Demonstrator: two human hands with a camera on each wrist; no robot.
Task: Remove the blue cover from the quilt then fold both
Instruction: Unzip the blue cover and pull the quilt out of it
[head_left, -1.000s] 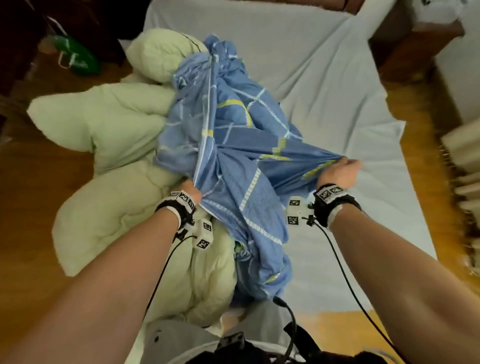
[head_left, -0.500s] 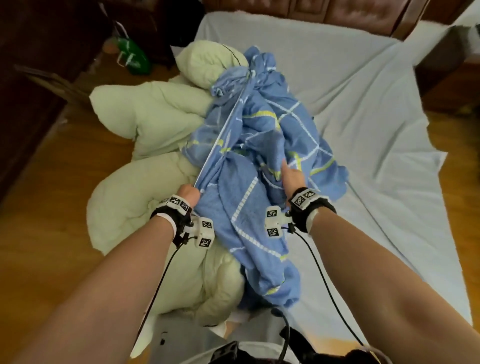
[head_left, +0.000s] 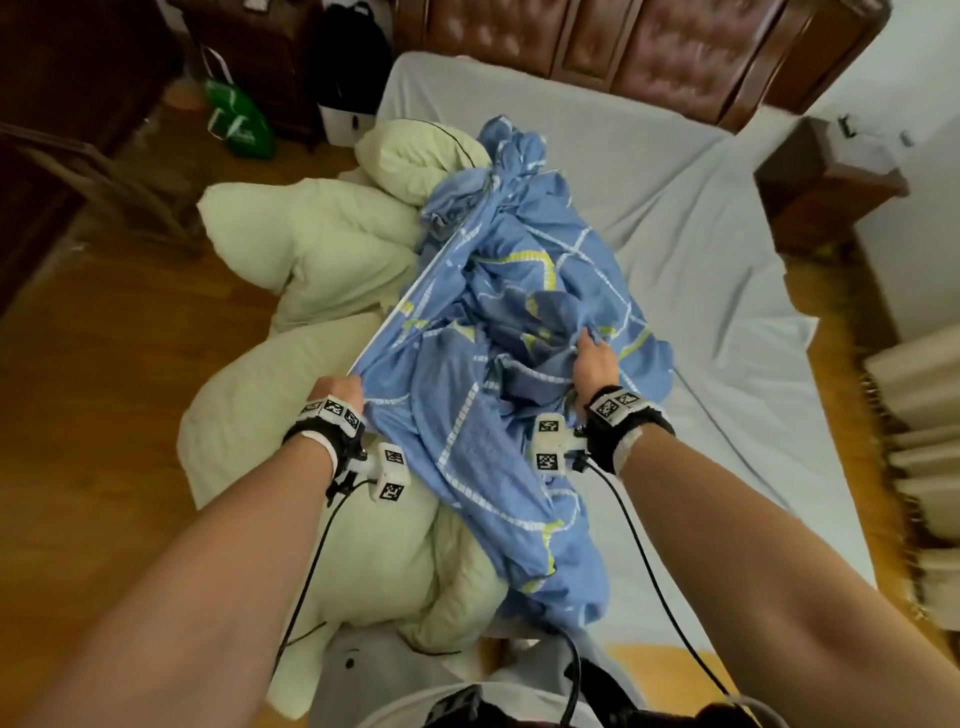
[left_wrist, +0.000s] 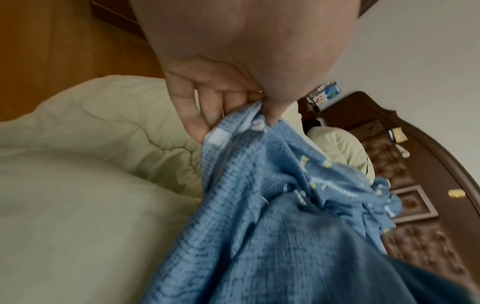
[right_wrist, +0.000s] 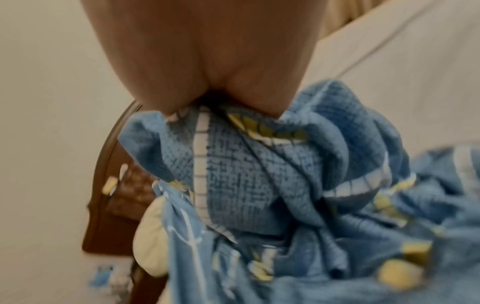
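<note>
Nearest the camera, the blue cover (head_left: 498, 467) hangs off the near edge of the bed (head_left: 727, 291), draped partly over the pale green quilt (head_left: 291, 415), which spills off the bed's left side toward the floor. The left hand (head_left: 337, 389) pinches a taut hem of the cover; the left wrist view shows thumb and fingers (left_wrist: 197, 115) closed on the fabric beside a small white snap. This grip appears to anchor one edge so the cover can be drawn clear of the quilt. The right hand (head_left: 597, 358), further onto the bed, is clenched on a gathered bunch of the cover, probably to find the opposite edge or to pull the bulk away. Its fingers are buried in folds in the head view, and the right wrist view is blurred. Beyond both hands, the cover's far end bunches against the quilt toward the bed's headboard (head_left: 649, 47); whether any quilt remains inside there cannot be determined.
</note>
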